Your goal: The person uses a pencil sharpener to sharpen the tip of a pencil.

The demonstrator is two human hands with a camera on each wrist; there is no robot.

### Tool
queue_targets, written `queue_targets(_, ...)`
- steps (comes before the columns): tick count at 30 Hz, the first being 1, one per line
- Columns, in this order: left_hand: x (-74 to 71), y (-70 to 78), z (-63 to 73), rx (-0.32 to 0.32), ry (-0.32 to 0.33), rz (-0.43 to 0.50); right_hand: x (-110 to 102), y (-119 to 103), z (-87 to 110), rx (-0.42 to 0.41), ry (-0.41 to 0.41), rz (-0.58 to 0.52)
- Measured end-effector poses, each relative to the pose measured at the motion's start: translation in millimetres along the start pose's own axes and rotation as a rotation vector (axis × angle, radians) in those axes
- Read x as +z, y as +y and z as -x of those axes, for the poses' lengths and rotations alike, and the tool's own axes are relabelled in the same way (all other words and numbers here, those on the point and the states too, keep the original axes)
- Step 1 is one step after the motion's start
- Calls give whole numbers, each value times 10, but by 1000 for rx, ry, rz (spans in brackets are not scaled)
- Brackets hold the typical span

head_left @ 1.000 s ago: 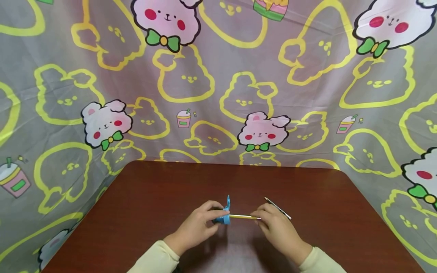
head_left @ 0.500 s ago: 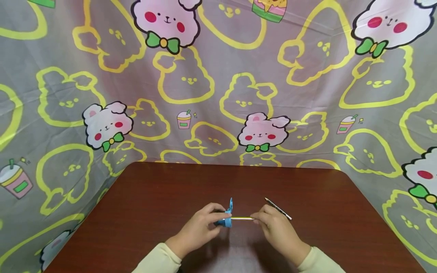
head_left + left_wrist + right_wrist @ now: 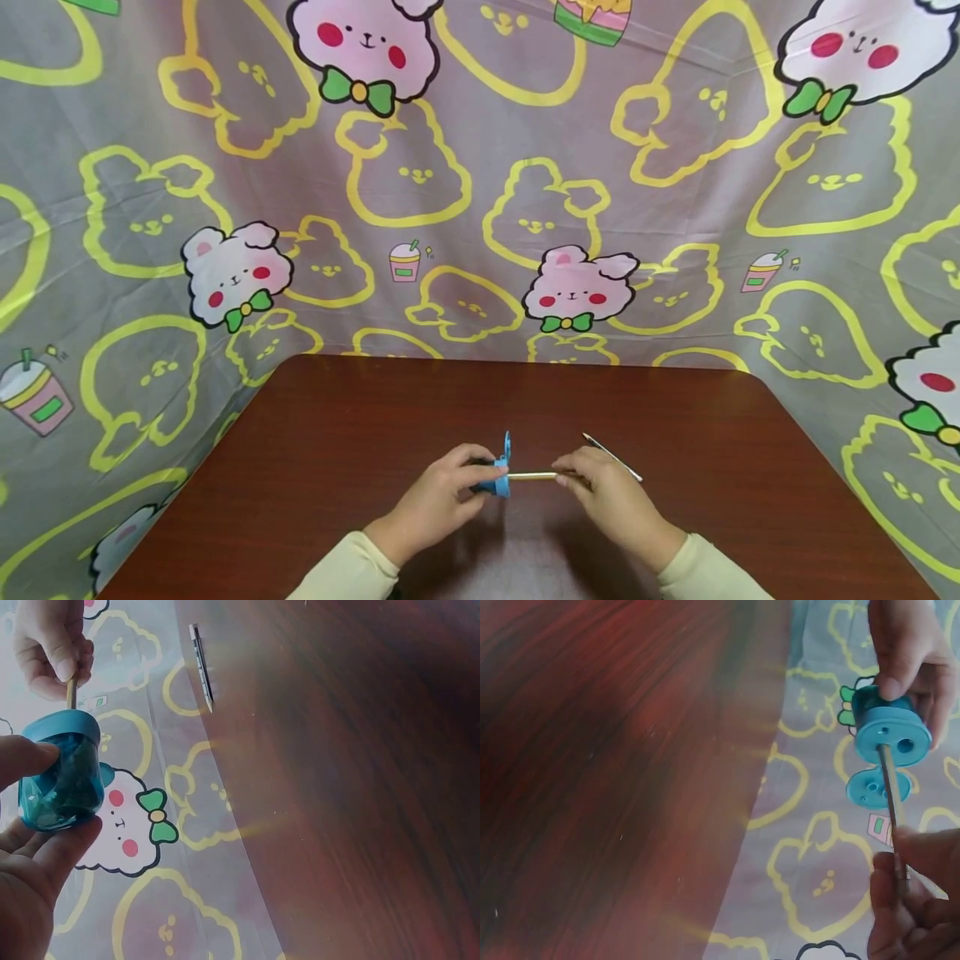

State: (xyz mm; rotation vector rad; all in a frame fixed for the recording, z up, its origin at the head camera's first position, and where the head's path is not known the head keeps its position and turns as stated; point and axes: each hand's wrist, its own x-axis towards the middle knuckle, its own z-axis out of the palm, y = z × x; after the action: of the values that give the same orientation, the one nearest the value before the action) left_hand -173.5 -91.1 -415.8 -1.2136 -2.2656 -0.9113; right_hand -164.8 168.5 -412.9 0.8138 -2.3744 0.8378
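Beyond the far edge of the worktop and along its left and right edges hangs a grey fabric backdrop, printed with yellow animal outlines, pale cartoon heads in green bows, and small pink drink cups. The worktop itself is dark reddish-brown with a wood grain, its two far corners rounded. Over the middle of it, two forearms in pale cream sleeves come up from the near side. The left hand is grasping a pencil sharpener, the thumb on one side and the fingers on the other; the right hand, facing it, pinches a pencil between thumb and fingers. That blue pencil sharpener, with a translucent body and an opaque top, is held above the worktop, roughly midway between the left and right edges, its top turned toward the right hand. The yellowish pencil bridges the two hands, nearly level, one end inside the sharpener's top. A second pencil, dark-patterned with a whitish end, lies on the worktop just beside the right hand, its sharpened tip slanting toward the far edge. The sharpener's flip cap stands open, and a round hole shows next to the inserted pencil.
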Motion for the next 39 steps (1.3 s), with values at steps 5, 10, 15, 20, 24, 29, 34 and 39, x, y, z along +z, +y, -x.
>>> queue_targets(5, -15, 20, -10, -73, -12, 48, 48, 47, 5, -175, 135, 68)
queue_targets(10, -3, 43, -19, -97, -23, 52, 81, 75, 14, -278, 220, 104)
queue_targets(15, 14, 40, -14, -77, 8, 24, 95, 73, 17, -280, 218, 121)
queue_targets(20, 36, 17, 10, 6, 40, -36, 45, 39, -4, -136, 54, 46)
queue_targets(24, 61, -18, 14, 95, 73, -81, -57, 22, -66, 147, -219, -139)
queue_targets(29, 67, -46, -9, 129, 85, -70, -132, 18, -108, 258, -349, -191)
queue_targets(34, 54, -44, -28, 55, 66, -19, -81, 5, -76, 108, -198, -35)
queue_targets(39, 40, -36, -21, -32, 65, 35, -23, 0, -57, 12, -61, -17)
